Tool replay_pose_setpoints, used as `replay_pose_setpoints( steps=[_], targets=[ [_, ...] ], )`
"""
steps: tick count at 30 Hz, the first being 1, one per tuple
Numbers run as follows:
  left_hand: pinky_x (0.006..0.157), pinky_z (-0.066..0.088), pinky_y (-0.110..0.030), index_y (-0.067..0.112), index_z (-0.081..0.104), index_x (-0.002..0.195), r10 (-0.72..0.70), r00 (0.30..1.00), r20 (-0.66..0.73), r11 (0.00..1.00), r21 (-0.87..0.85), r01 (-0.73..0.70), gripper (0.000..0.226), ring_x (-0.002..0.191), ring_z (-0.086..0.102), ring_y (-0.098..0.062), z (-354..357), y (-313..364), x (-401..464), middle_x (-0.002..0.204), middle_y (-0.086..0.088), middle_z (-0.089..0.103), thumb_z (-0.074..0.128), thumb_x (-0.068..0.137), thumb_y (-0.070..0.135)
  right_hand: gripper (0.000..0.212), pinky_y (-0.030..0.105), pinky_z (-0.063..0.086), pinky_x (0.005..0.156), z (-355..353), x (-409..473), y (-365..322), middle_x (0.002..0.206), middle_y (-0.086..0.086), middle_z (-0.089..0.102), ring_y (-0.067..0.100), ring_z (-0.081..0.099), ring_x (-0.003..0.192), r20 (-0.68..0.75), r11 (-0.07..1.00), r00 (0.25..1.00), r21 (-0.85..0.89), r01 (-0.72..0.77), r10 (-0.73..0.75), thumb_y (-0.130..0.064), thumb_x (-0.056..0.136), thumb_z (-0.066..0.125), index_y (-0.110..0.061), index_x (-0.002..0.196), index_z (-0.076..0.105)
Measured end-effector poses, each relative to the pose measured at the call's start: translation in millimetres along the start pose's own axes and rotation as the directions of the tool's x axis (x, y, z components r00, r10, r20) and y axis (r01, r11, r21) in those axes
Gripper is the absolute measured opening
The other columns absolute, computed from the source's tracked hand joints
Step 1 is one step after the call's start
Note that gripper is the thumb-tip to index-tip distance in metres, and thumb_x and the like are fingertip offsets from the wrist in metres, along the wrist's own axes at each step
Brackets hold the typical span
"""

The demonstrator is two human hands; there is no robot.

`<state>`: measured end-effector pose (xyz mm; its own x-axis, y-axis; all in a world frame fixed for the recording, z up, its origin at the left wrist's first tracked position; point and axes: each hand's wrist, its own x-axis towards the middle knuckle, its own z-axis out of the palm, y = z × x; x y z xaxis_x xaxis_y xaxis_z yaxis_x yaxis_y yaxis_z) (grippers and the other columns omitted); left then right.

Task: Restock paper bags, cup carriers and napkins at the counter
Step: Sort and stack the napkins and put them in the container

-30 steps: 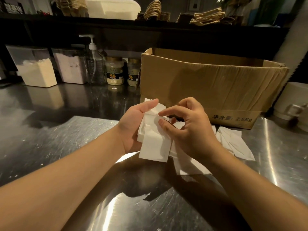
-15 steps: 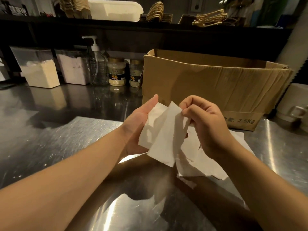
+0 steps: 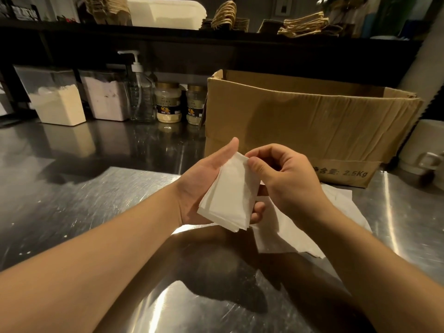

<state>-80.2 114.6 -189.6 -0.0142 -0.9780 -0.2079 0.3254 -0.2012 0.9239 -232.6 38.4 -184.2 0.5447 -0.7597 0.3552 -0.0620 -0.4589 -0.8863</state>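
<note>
A small stack of folded white napkins (image 3: 230,195) lies in my left hand (image 3: 201,186), whose fingers curl under its lower edge while the thumb points up along the left side. My right hand (image 3: 286,181) pinches the stack's top right corner between thumb and forefinger. More loose white napkins (image 3: 295,234) lie flat on the steel counter (image 3: 79,203) under my right wrist. Brown paper bags with twine handles (image 3: 305,25) and stacked cup carriers (image 3: 108,8) sit on the dark upper shelf.
An open cardboard box (image 3: 312,121) stands right behind my hands. Along the back left are two powder containers (image 3: 57,102), a pump bottle (image 3: 140,92) and two jars (image 3: 168,102). A white jug (image 3: 425,150) is at the right edge.
My right hand laid the lifted napkin flat onto the stack in my left hand, and the stack is now squared up. Both hands stayed above the counter.
</note>
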Motion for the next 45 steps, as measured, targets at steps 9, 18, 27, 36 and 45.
replay_pose_setpoints(
  steps=[9,18,27,36,45],
  targets=[
    [0.079,0.056,-0.040,0.017,0.064,0.116,0.042,0.997,0.066,0.993,-0.110,-0.035,0.044,0.085,0.068,-0.025,-4.4,-1.6,1.8,0.096,-0.010,0.071,0.064,0.073,0.026,0.091,0.031,0.045,0.105,-7.9,-2.7,6.8,0.156,-0.021,0.029,0.010,0.036,0.141,0.361,0.948,0.917,-0.197,0.251,-0.168,-0.052,0.080,0.078,-0.056,0.150,0.020],
    [0.072,0.058,-0.037,0.017,0.078,0.098,0.078,0.995,-0.060,0.981,-0.173,-0.088,0.035,0.078,0.068,-0.023,1.6,-1.1,2.1,0.088,-0.008,0.070,0.060,0.075,0.037,0.109,0.050,0.028,0.121,-5.1,-1.6,8.3,0.150,-0.035,0.014,0.002,0.019,0.138,0.445,0.805,0.879,-0.452,0.384,-0.170,-0.070,0.070,0.077,-0.062,0.149,0.003],
    [0.083,0.055,-0.042,0.018,0.060,0.115,0.039,0.992,-0.118,0.969,-0.240,-0.067,0.046,0.081,0.066,-0.024,-1.9,1.6,3.8,0.084,-0.009,0.069,0.061,0.078,0.045,0.022,0.049,0.047,0.090,4.3,-0.8,12.9,0.110,-0.021,0.050,0.011,0.044,0.107,0.212,0.699,0.843,-0.480,0.530,-0.494,-0.055,0.088,0.058,-0.037,0.100,0.060],
    [0.087,0.059,-0.049,0.015,0.057,0.131,0.184,0.933,-0.311,0.908,-0.311,-0.282,0.067,0.099,0.073,-0.029,-3.7,-2.2,13.2,0.102,-0.006,0.076,0.078,0.070,0.034,0.048,0.011,0.044,0.067,16.7,-12.5,5.1,0.109,-0.019,0.047,-0.002,0.051,0.096,0.165,0.944,0.982,-0.299,0.136,-0.089,-0.068,0.078,0.068,-0.037,0.108,0.048],
    [0.074,0.061,-0.043,0.013,0.057,0.135,0.179,0.951,-0.252,0.901,-0.346,-0.262,0.067,0.084,0.073,-0.026,2.2,-1.7,10.8,0.100,-0.008,0.072,0.074,0.071,0.025,0.043,0.029,0.052,0.090,15.9,-11.9,5.2,0.114,-0.019,0.047,0.005,0.050,0.108,0.277,0.922,0.960,-0.364,0.135,-0.032,-0.068,0.075,0.073,-0.041,0.102,0.054]
  ],
)
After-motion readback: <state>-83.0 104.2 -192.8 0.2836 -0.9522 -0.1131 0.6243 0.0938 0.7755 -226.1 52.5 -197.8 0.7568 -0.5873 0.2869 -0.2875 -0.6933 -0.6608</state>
